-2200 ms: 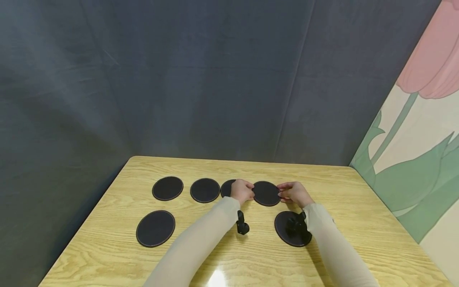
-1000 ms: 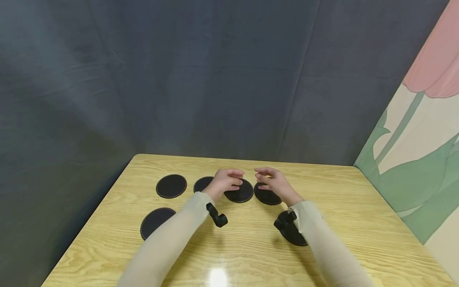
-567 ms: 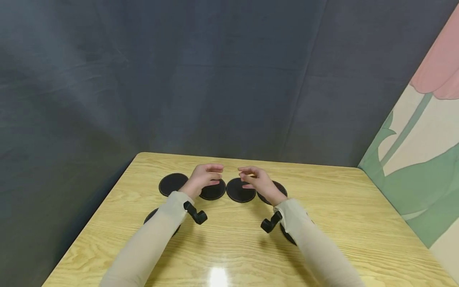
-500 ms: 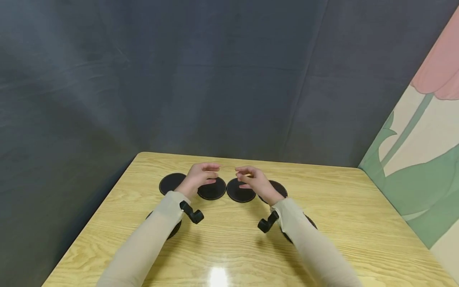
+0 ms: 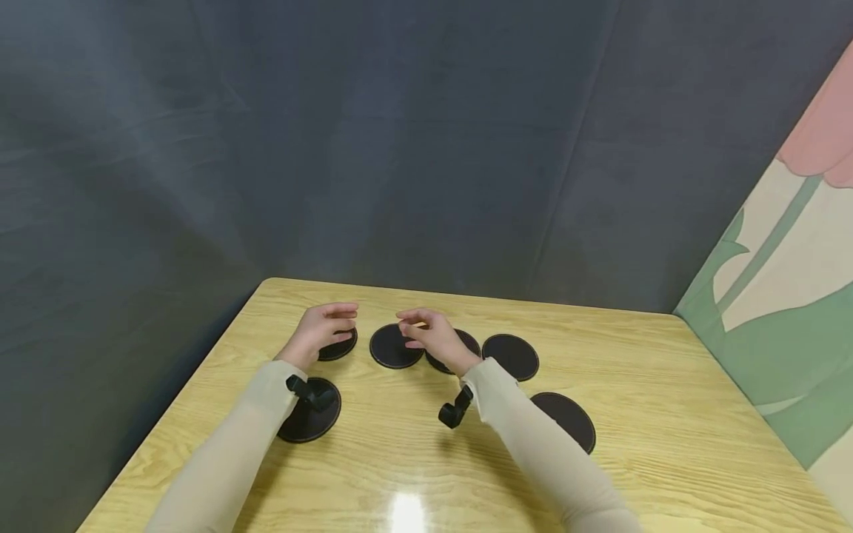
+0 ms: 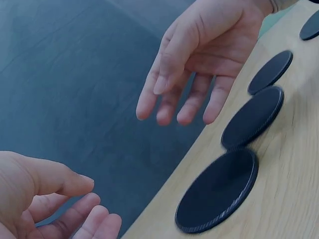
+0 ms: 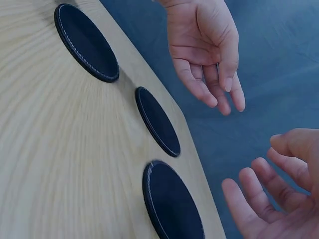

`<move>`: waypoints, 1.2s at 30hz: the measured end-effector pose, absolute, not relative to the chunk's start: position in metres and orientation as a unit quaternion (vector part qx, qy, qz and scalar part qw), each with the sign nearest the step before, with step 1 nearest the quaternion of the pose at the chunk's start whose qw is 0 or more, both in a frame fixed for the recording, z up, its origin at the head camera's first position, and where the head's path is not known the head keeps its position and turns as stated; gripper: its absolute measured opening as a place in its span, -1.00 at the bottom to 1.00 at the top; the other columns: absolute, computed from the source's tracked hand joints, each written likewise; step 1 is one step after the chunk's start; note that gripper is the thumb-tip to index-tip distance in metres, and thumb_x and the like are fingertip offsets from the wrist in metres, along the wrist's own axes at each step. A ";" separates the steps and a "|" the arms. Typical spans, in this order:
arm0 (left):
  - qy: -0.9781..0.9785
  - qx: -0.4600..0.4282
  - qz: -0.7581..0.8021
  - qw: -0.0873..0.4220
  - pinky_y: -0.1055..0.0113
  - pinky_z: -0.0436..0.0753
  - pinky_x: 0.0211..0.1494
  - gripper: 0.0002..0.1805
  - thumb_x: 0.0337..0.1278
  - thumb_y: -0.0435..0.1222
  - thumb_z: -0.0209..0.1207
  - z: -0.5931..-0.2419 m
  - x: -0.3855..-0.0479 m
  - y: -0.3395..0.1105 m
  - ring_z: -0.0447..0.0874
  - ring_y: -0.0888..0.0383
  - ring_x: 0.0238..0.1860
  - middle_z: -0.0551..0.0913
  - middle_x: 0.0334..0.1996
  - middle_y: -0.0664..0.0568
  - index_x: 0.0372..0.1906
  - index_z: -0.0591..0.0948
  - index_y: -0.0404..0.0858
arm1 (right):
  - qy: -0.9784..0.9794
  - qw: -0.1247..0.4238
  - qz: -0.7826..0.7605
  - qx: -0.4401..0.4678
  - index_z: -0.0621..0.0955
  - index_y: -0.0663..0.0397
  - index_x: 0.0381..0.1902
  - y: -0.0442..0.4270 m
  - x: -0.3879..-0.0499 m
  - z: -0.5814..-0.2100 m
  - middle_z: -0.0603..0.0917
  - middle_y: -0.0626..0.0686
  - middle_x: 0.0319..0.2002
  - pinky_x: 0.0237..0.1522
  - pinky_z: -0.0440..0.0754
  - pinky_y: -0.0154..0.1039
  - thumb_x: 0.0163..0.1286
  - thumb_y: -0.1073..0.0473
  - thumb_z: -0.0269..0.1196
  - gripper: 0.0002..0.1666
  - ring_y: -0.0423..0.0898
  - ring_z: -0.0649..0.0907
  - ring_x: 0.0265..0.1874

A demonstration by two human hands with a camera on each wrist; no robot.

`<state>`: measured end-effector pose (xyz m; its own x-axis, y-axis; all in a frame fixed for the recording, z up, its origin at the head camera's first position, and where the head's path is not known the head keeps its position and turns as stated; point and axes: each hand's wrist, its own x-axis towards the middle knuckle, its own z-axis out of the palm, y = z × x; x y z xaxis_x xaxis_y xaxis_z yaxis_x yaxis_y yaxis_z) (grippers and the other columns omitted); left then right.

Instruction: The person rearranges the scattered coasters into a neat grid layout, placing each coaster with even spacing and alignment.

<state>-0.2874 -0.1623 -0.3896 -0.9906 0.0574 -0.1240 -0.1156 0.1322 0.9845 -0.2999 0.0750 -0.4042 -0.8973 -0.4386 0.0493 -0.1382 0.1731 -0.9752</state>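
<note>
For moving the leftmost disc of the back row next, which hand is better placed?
Probably the left hand: in the head view it overlaps that disc, while the right hand is farther right.

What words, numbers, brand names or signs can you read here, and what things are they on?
None: no readable text shows anywhere.
Black discs: plain tops with stitched edges, no letters or numbers in view.
Wooden table and dark cloth: no writing.
Wall: a flower picture, no words.
Black wrist cameras: too small to tell if they carry a label.
</note>
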 end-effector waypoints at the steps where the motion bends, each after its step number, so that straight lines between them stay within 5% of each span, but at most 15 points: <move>1: 0.748 -0.026 0.660 0.064 0.11 0.55 0.26 -0.50 0.29 -0.45 0.07 -0.391 -0.288 -0.166 0.42 -0.18 0.29 0.37 0.32 -0.31 0.34 0.41 -0.36 | 0.754 0.125 -0.616 -0.193 0.47 0.25 0.26 0.070 -0.301 -0.405 0.48 0.36 0.13 0.08 0.65 -0.08 0.48 0.23 0.10 -0.56 0.29 0.50 0.17; 8: 0.739 -0.053 0.669 0.051 0.08 0.50 0.31 -0.49 0.31 -0.45 0.06 -0.400 -0.295 -0.187 0.38 -0.16 0.32 0.35 0.33 -0.31 0.36 0.38 -0.37 | 0.749 0.156 -0.618 -0.181 0.44 0.20 0.29 0.045 -0.307 -0.411 0.41 0.31 0.28 0.17 0.58 -0.03 0.50 0.21 0.09 -0.55 0.16 0.49 0.23; 18: 0.751 -0.082 0.655 0.017 0.06 0.49 0.32 -0.47 0.33 -0.46 0.01 -0.414 -0.295 -0.217 0.35 -0.18 0.32 0.32 0.33 -0.37 0.38 0.32 -0.44 | 0.729 0.203 -0.638 -0.145 0.35 0.28 0.36 0.016 -0.309 -0.415 0.45 0.24 0.23 0.18 0.57 0.02 0.50 0.23 0.07 -0.48 0.21 0.46 0.24; 25: 0.765 -0.110 0.635 0.014 0.16 0.58 0.22 -0.48 0.34 -0.43 0.01 -0.421 -0.296 -0.234 0.55 0.00 0.15 0.35 0.33 -0.36 0.37 0.33 -0.41 | 0.720 0.225 -0.642 -0.134 0.35 0.29 0.36 0.000 -0.308 -0.423 0.44 0.24 0.24 0.18 0.57 0.02 0.49 0.21 0.10 -0.46 0.19 0.47 0.24; 31: 0.761 -0.122 0.636 0.029 0.23 0.60 0.19 -0.47 0.36 -0.45 -0.02 -0.427 -0.294 -0.241 0.38 -0.16 0.31 0.30 0.35 -0.39 0.40 0.28 -0.43 | 0.726 0.224 -0.640 -0.117 0.37 0.25 0.34 -0.009 -0.307 -0.429 0.41 0.22 0.26 0.13 0.61 -0.04 0.46 0.22 0.15 -0.45 0.14 0.49 0.24; 36: 0.766 -0.129 0.629 0.033 0.27 0.63 0.15 -0.46 0.32 -0.49 -0.04 -0.431 -0.292 -0.243 0.44 -0.13 0.24 0.33 0.32 -0.38 0.39 0.29 -0.44 | 0.730 0.222 -0.636 -0.110 0.39 0.24 0.34 -0.015 -0.305 -0.432 0.34 0.24 0.34 0.12 0.62 -0.04 0.44 0.21 0.17 -0.44 0.14 0.50 0.24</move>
<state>-0.2915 -0.2434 -0.4306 -0.9644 -0.1567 -0.2129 -0.2392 0.1746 0.9551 -0.3055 -0.0146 -0.4316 -0.8766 -0.4444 -0.1845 0.1219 0.1658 -0.9786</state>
